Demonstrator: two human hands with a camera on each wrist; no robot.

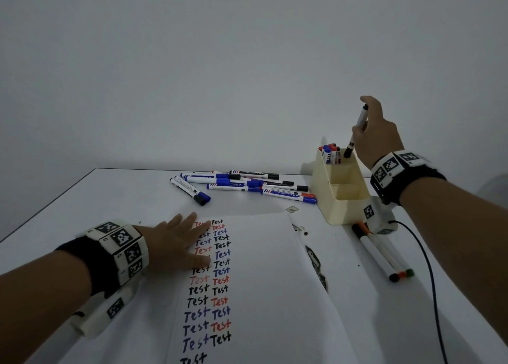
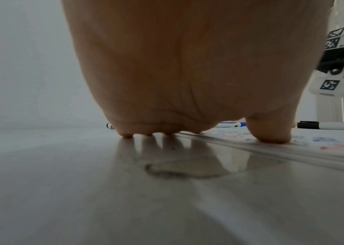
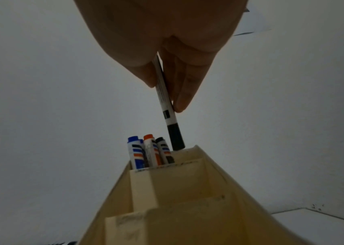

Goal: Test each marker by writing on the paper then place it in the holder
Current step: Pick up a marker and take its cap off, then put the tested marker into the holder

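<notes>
one black marker (image 1: pixel 357 133) pinched above the holder (image 1: pixel 341 196).

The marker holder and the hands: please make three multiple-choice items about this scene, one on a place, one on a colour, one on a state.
1. Where in the holder do the stored markers stand?
A. far compartment
B. near compartment
C. middle compartment

2. What colour is the cap of the marker held by the right hand?
A. red
B. black
C. green

3. How is the left hand?
A. gripping a marker
B. raised in the air
C. flat, pressing the paper

Answers:
1 A, the head view shows them at the end farthest from the person, the nearer compartments without markers.
2 B, its lower end is black in both views.
3 C, the fingers lie straight on the sheet's edge.
</notes>
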